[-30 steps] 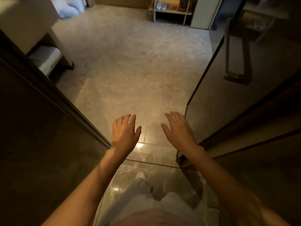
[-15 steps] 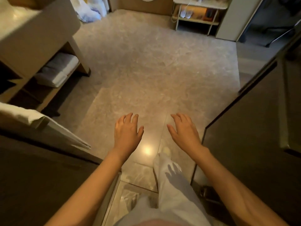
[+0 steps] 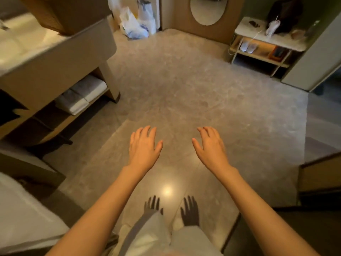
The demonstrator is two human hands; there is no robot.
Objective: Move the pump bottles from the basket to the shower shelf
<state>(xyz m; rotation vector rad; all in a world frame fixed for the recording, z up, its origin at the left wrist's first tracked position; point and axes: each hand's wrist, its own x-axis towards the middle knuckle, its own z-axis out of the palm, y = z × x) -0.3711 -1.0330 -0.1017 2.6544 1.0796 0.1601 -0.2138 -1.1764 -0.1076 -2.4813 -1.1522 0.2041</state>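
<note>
since half a second back, we have stepped clear of the dark glass door that filled the right and lower left of the view, and more of the room shows: the vanity (image 3: 60, 58) on our left with folded towels (image 3: 81, 95) on its lower shelf, plastic bags (image 3: 136, 23) by the far wall, an oval mirror (image 3: 208, 10), and a small side table (image 3: 267, 39) with white shoes (image 3: 248, 47) on its lower shelf. our left hand (image 3: 143, 148) and right hand (image 3: 210, 148) hang out in front over the tiled floor (image 3: 184, 89), palms down, well apart from each other. fingers (image 3: 145, 132) on both are spread loosely and slightly curled, and they hold nothing.

we cannot see any pump bottles, nor the shower shelf. a woven shape sits on top of the vanity at the upper left edge; it may be the basket (image 3: 53, 17), but we cannot tell what is in it.

judging from the task alone, pump bottles are likely rigid plastic, moderately heavy if full, with weight low in the body. they may be slick if wet or soapy. we would take each one around the body or just under the collar, not by the pump head, which can press down, dispense or twist loose. keeping them upright should avoid leaks.
</note>
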